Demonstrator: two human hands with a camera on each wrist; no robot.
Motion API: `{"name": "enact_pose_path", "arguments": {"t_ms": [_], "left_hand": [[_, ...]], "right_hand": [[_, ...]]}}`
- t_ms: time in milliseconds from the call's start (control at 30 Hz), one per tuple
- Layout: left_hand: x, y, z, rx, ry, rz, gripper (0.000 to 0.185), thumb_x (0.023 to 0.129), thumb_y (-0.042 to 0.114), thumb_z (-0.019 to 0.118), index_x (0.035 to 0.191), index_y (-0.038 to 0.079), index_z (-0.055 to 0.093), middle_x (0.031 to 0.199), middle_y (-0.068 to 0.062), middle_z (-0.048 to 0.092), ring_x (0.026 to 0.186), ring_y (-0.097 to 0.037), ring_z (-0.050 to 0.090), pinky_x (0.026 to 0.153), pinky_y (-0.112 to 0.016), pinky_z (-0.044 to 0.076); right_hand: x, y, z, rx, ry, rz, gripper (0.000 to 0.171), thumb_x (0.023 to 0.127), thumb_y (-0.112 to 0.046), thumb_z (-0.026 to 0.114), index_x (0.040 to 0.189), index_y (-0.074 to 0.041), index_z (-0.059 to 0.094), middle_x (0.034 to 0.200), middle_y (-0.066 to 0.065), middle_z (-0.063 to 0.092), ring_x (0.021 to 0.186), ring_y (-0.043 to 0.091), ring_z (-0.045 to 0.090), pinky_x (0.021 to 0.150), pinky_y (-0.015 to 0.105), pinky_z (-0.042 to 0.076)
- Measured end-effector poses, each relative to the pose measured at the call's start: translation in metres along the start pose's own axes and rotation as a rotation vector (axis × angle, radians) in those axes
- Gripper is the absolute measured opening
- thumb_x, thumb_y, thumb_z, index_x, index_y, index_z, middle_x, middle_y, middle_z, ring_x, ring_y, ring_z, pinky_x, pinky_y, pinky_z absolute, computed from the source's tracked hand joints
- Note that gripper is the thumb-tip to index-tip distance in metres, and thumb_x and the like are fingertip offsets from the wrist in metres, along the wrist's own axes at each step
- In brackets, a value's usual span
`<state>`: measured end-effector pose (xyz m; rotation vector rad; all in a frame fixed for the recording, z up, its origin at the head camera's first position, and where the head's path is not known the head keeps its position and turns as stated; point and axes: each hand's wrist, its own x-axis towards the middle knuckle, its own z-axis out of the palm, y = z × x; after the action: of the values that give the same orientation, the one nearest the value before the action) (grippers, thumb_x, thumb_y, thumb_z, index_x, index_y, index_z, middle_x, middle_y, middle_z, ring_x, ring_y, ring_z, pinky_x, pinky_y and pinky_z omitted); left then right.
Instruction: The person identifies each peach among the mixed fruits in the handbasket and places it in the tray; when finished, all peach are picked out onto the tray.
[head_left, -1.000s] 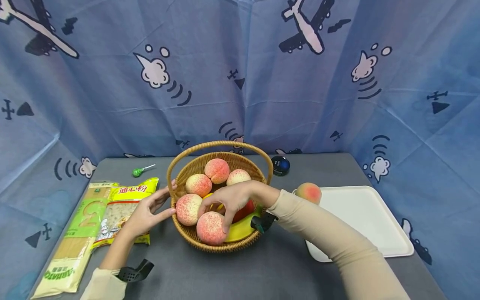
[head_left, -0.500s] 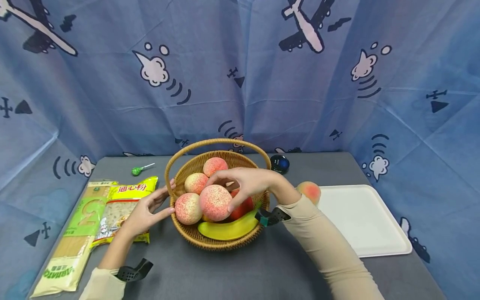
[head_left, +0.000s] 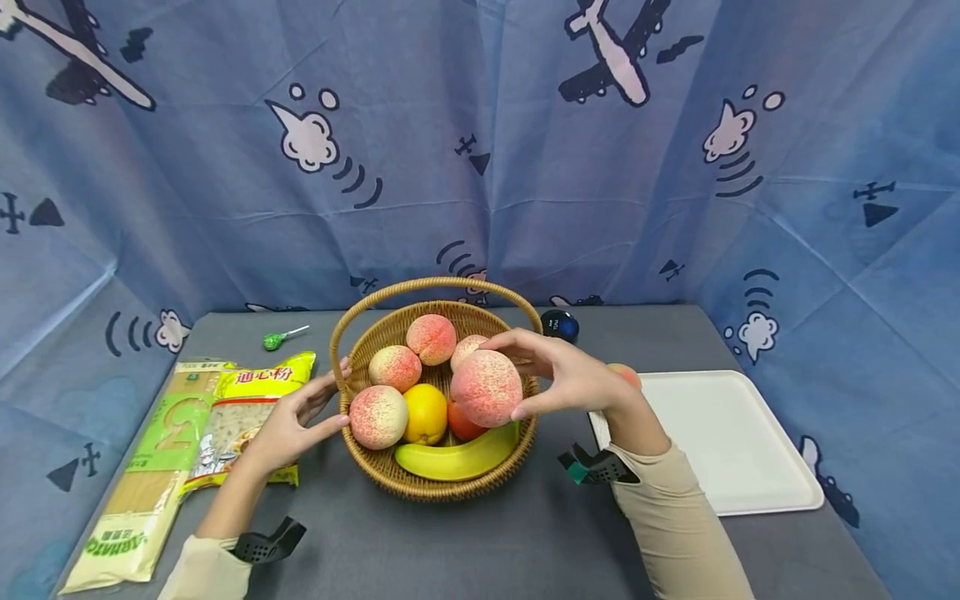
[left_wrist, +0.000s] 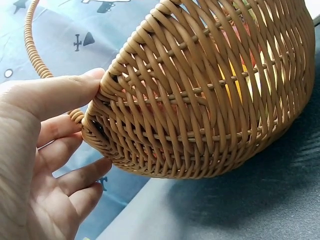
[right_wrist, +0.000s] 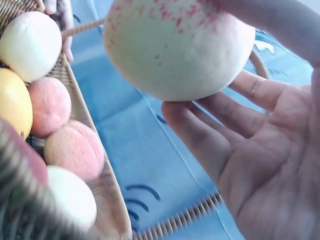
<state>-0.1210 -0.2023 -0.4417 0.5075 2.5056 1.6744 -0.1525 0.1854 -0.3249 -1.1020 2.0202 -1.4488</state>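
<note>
A speckled pink and cream peach [head_left: 486, 388] is held between the thumb and fingers of my right hand [head_left: 573, 379], raised over the right side of the wicker basket [head_left: 442, 492]. The right wrist view shows the peach's pale underside [right_wrist: 175, 70] with fingertips against it. My left hand [head_left: 288, 429] holds the basket's left rim beside the handle base, thumb and fingers on the wicker [left_wrist: 200, 110]. Inside the basket are several more peaches [head_left: 378, 417], an orange [head_left: 425, 414], a banana [head_left: 459, 458] and a red fruit [head_left: 465, 423], partly hidden by the held peach.
To the right lies a white tray [head_left: 727, 442], with another peach [head_left: 626, 375] at its left edge, mostly behind my right wrist. Noodle packet [head_left: 161, 467] and yellow pasta bag [head_left: 243, 417] lie left. A green lollipop [head_left: 274, 341] and dark round container [head_left: 560, 326] are behind.
My right hand has lifted the peach from the basket's front and carried it up and right, uncovering the orange and banana. My left hand stays at the rim.
</note>
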Motion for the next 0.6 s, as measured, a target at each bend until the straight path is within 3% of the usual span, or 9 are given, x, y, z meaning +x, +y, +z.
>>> {"name": "enact_pose_path", "arguments": {"t_ms": [167,400,600], "left_hand": [[-0.001,0.000,0.000,0.005,-0.001,0.003,0.064,0.088,0.015,0.068,0.144,0.004,0.038,0.147,-0.016,0.041,0.133,-0.030,0.040,0.100,-0.005,0.033],[-0.001,0.001,0.002,-0.004,-0.001,0.010,0.064,0.088,0.014,0.067,0.144,0.004,0.038,0.146,-0.017,0.041,0.124,0.009,0.040,0.100,-0.005,0.034],[-0.001,0.001,0.001,-0.017,-0.004,0.021,0.064,0.088,0.012,0.067,0.144,0.004,0.037,0.147,-0.016,0.039,0.123,0.012,0.039,0.100,-0.005,0.034]], "right_hand": [[-0.037,0.008,-0.005,-0.008,0.128,-0.046,0.071,0.076,0.002,0.076,0.138,-0.004,0.041,0.135,0.010,0.050,0.126,0.017,0.049,0.102,0.033,0.048],[-0.092,0.029,-0.014,-0.001,0.333,0.009,0.071,0.075,0.014,0.070,0.138,0.002,0.038,0.134,0.003,0.048,0.122,0.010,0.051,0.099,0.022,0.048],[-0.132,0.050,-0.025,0.008,0.526,0.024,0.070,0.075,0.021,0.064,0.138,0.005,0.038,0.132,0.000,0.049,0.120,0.006,0.051,0.097,0.015,0.047]]}}
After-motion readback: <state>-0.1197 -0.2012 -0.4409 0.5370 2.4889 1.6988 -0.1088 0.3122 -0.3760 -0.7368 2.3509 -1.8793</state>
